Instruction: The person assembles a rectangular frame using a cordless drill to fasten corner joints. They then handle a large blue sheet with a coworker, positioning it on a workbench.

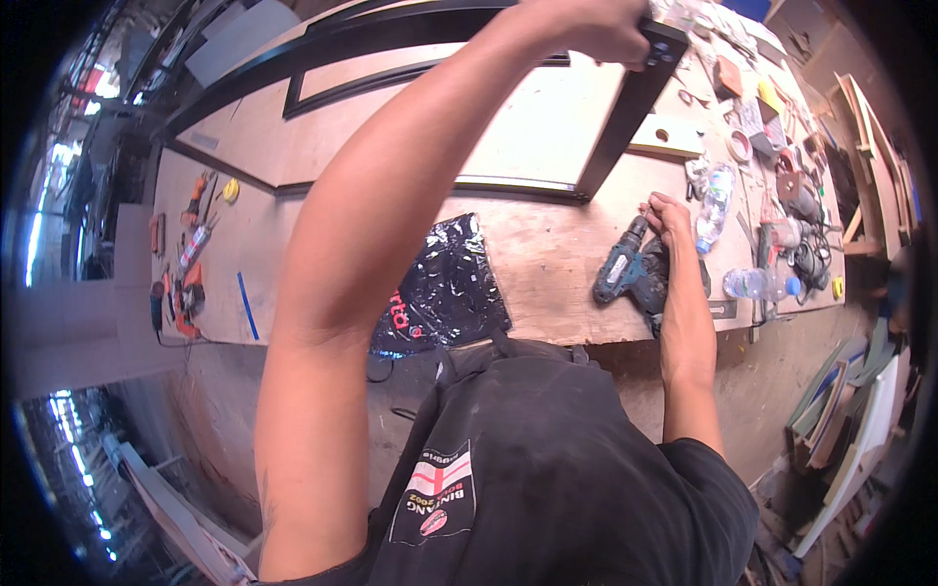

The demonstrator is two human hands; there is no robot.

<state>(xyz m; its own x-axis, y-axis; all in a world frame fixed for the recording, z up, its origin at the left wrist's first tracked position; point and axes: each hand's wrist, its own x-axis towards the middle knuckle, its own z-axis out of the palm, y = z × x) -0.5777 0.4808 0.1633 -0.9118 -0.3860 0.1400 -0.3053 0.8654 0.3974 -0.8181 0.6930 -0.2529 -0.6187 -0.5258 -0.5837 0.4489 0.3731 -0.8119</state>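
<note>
A large black rectangular frame [625, 117] stands on the workbench. My left arm reaches far across it, and my left hand [598, 34] is closed over the frame's upper right corner. Below that corner a teal and black cordless drill [625, 269] lies on the bench with its chuck pointing away from me. My right hand [669, 217] is at the chuck's tip, thumb and fingers pinched together. Whatever small piece sits between those fingertips is too small to make out. A black shiny plastic bag [449, 288] lies by the near edge, partly behind my left arm.
Water bottles [716, 200], a tape roll [739, 146] and several tools crowd the right side. A pale block with a hole [667, 139] lies beside the frame. Orange-handled tools [191, 293], a yellow tape measure [231, 189] and a blue strip [247, 305] are at left.
</note>
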